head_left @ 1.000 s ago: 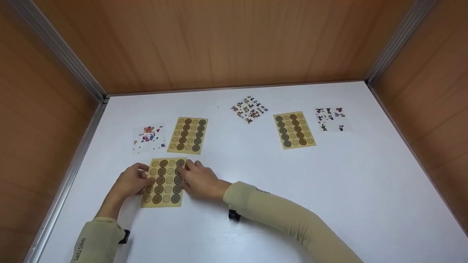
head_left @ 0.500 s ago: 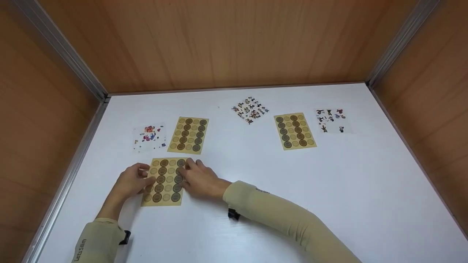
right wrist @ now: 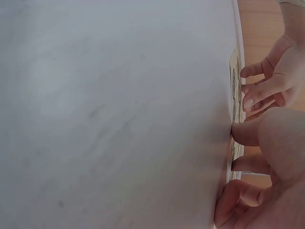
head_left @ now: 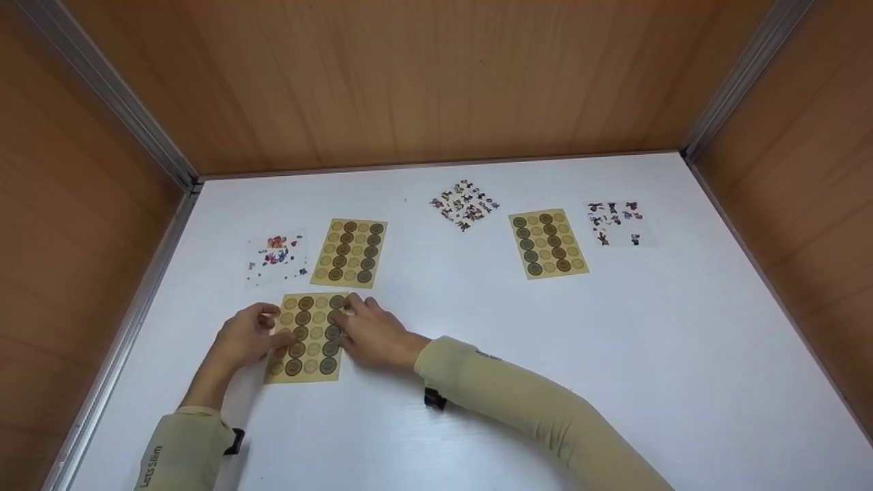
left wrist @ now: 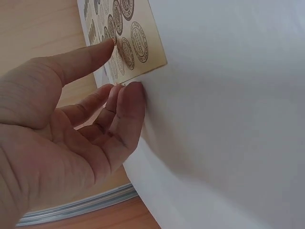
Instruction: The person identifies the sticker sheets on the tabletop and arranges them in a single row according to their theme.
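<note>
A yellow-brown sheet of round stickers (head_left: 315, 351) lies at the front left of the table, under both hands. My left hand (head_left: 242, 335) holds its left edge. In the left wrist view the thumb (left wrist: 93, 59) rests on the sheet's printed face, with the curled fingers (left wrist: 129, 109) at its edge. On the opposite edge, my right hand (head_left: 374, 334) grips near the upper right corner with bent fingertips. Seen edge-on in the right wrist view, the sheet (right wrist: 233, 76) lies along the tabletop; what is beneath the fingers is hidden.
A matching sticker sheet (head_left: 349, 254) lies just behind, beside a clear sheet with colourful little pictures (head_left: 276, 256). Farther right are another round-sticker sheet (head_left: 548, 244) and two clear picture sheets (head_left: 465, 204) (head_left: 617, 224). Wooden walls (head_left: 436, 82) enclose the white table (head_left: 545, 382).
The held sheet has slid very slightly away from me, its lower edge now a little higher in the head view. Both hands keep nearly the same place; the left thumb reaches slightly farther in.
</note>
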A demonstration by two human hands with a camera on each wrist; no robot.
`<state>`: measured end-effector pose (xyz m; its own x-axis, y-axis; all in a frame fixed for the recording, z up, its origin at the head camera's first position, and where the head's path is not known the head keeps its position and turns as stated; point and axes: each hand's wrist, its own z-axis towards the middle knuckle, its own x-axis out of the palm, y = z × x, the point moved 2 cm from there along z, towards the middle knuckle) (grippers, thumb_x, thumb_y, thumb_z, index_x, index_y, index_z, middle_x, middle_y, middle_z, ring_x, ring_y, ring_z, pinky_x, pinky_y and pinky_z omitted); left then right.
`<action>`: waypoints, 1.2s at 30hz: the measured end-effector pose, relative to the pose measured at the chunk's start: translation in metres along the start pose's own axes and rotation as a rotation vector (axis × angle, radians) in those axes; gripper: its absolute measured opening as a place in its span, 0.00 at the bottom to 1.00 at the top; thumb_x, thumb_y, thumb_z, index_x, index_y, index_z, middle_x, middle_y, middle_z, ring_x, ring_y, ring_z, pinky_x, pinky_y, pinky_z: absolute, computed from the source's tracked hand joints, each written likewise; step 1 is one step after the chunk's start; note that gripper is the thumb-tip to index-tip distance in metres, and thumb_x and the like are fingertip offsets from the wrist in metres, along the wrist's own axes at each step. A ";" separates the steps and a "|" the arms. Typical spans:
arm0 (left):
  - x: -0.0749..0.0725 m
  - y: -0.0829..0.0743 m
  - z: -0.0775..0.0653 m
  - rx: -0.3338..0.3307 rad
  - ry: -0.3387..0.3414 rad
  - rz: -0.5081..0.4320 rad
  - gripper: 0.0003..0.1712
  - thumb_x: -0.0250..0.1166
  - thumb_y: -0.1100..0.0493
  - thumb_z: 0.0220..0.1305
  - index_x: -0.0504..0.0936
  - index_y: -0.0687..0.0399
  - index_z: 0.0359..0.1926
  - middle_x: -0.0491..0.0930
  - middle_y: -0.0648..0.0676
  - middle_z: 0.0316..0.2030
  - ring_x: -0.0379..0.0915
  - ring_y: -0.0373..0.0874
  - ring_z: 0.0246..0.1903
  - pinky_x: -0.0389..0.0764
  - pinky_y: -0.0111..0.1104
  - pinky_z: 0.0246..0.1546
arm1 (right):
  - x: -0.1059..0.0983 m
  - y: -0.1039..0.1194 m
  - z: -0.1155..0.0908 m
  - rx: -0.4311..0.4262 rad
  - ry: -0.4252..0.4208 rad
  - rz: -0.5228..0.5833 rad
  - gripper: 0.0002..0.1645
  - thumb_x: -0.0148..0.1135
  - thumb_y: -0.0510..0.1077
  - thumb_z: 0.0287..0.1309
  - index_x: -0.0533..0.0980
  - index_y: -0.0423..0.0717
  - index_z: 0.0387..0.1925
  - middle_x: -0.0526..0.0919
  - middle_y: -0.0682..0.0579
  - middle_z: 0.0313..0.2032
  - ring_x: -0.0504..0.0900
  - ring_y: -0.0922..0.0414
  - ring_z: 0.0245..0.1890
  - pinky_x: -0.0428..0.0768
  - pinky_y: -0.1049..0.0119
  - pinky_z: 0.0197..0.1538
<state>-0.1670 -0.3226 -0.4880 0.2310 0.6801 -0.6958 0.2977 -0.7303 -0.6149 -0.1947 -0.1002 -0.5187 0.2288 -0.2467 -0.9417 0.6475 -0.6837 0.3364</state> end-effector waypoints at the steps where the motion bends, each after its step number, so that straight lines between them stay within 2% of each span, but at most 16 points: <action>1: 0.000 0.000 0.000 0.032 0.000 0.020 0.42 0.75 0.52 0.61 0.68 0.70 0.67 0.73 0.70 0.55 0.73 0.61 0.51 0.79 0.50 0.49 | 0.000 0.000 0.000 0.000 -0.001 0.002 0.25 0.58 0.51 0.72 0.74 0.55 0.68 0.68 0.51 0.62 0.73 0.54 0.51 0.81 0.66 0.45; 4: 0.001 -0.002 -0.002 0.165 0.009 0.091 0.50 0.80 0.45 0.53 0.69 0.71 0.68 0.69 0.73 0.61 0.66 0.69 0.60 0.71 0.60 0.60 | -0.002 0.000 -0.001 0.003 -0.016 0.020 0.24 0.57 0.51 0.73 0.75 0.54 0.67 0.68 0.52 0.64 0.73 0.54 0.53 0.81 0.66 0.46; 6: 0.001 -0.003 -0.003 0.252 0.026 0.139 0.55 0.81 0.42 0.49 0.69 0.71 0.68 0.66 0.73 0.65 0.60 0.71 0.65 0.64 0.63 0.65 | -0.004 0.000 -0.002 -0.004 -0.027 0.040 0.24 0.57 0.54 0.73 0.76 0.53 0.66 0.68 0.53 0.65 0.72 0.54 0.55 0.81 0.65 0.48; 9: 0.002 -0.001 -0.004 0.317 0.058 0.197 0.62 0.82 0.37 0.44 0.67 0.70 0.70 0.61 0.73 0.70 0.51 0.72 0.70 0.56 0.66 0.68 | -0.007 0.001 -0.005 -0.016 -0.022 0.066 0.29 0.59 0.60 0.70 0.75 0.53 0.66 0.67 0.53 0.68 0.70 0.54 0.60 0.78 0.60 0.55; 14: 0.006 0.002 -0.004 0.310 0.087 0.257 0.67 0.81 0.33 0.42 0.64 0.68 0.73 0.56 0.71 0.73 0.46 0.72 0.72 0.49 0.69 0.68 | -0.010 -0.004 -0.008 -0.011 0.051 0.059 0.46 0.61 0.71 0.62 0.67 0.52 0.73 0.60 0.51 0.75 0.60 0.52 0.73 0.63 0.50 0.72; 18: 0.009 0.004 -0.001 0.314 0.079 0.297 0.66 0.82 0.34 0.42 0.64 0.69 0.73 0.56 0.71 0.73 0.46 0.72 0.72 0.49 0.70 0.67 | -0.010 -0.011 -0.008 -0.008 0.118 0.044 0.56 0.62 0.74 0.58 0.59 0.49 0.78 0.53 0.47 0.78 0.52 0.51 0.78 0.51 0.52 0.77; 24: 0.010 0.005 0.001 0.311 0.070 0.291 0.66 0.82 0.36 0.43 0.63 0.69 0.73 0.55 0.72 0.73 0.45 0.72 0.72 0.48 0.70 0.67 | -0.009 -0.015 -0.007 -0.018 0.142 0.018 0.58 0.62 0.73 0.59 0.55 0.48 0.79 0.52 0.46 0.79 0.50 0.50 0.78 0.49 0.54 0.78; 30: 0.011 0.005 0.000 0.305 0.072 0.290 0.66 0.82 0.36 0.43 0.63 0.69 0.73 0.55 0.72 0.74 0.44 0.72 0.72 0.48 0.70 0.67 | -0.007 -0.015 -0.008 -0.011 0.166 0.026 0.57 0.61 0.74 0.59 0.56 0.50 0.79 0.49 0.48 0.80 0.46 0.50 0.79 0.45 0.53 0.78; 36: 0.010 0.004 -0.001 0.310 0.075 0.292 0.66 0.82 0.35 0.43 0.63 0.68 0.73 0.55 0.72 0.74 0.44 0.72 0.72 0.48 0.70 0.67 | -0.007 -0.012 -0.008 -0.014 0.155 0.018 0.54 0.59 0.73 0.62 0.57 0.50 0.79 0.48 0.48 0.80 0.46 0.50 0.79 0.45 0.52 0.78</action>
<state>-0.1625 -0.3187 -0.4973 0.3344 0.4361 -0.8355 -0.0802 -0.8701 -0.4863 -0.1983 -0.0843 -0.5164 0.3492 -0.1495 -0.9251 0.6524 -0.6699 0.3545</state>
